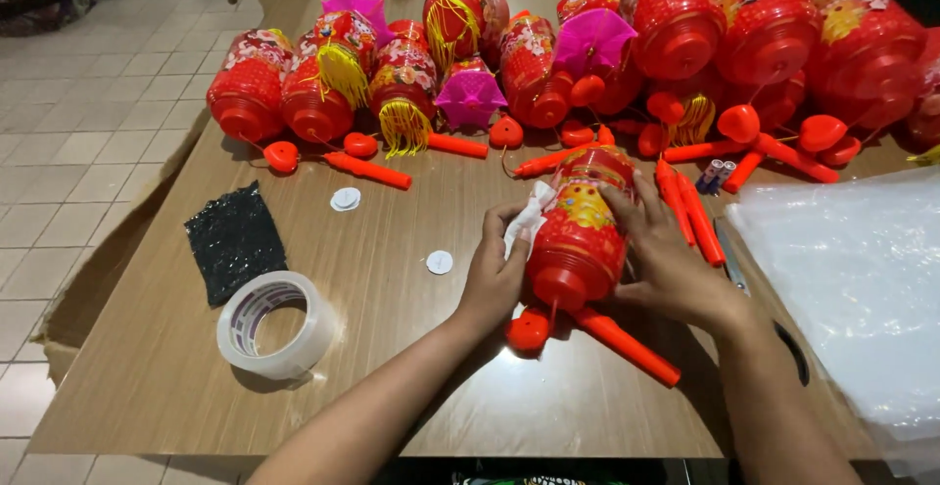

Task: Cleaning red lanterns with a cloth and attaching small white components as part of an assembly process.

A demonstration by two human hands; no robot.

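The left hand [493, 275] curls against the left side of a red lantern [580, 226], its fingers bent and pinching a wad of white tissue [527, 219] against the lantern's wall; the right hand [666, 250] lies spread over the lantern's right side, fingers fanned wide and flat on the plastic, thumb low near the lantern's cap; both hands clasp the lantern between them.

The lantern lies on its side on the wooden bench [392, 299], near the middle and closer to the near edge than the pile behind it; its long axis runs from the far edge toward the near edge, tilted slightly, with the round red cap pointing at the near edge; a thin string leads from the cap to a small red heart [529, 331] that lies just below it; an orange-red stick [627, 346] slants out from under the lantern toward the near right corner.

Along the far edge sits a heap of lanterns [685, 35] with yellow tassels, pink paper pieces and more sticks; a roll of clear tape [276, 324] stands toward the near left corner; a black glittery sheet [235, 240] lies just beyond it; two white discs [440, 262] rest apart on the bench; clear plastic bags [862, 289] cover the right edge.
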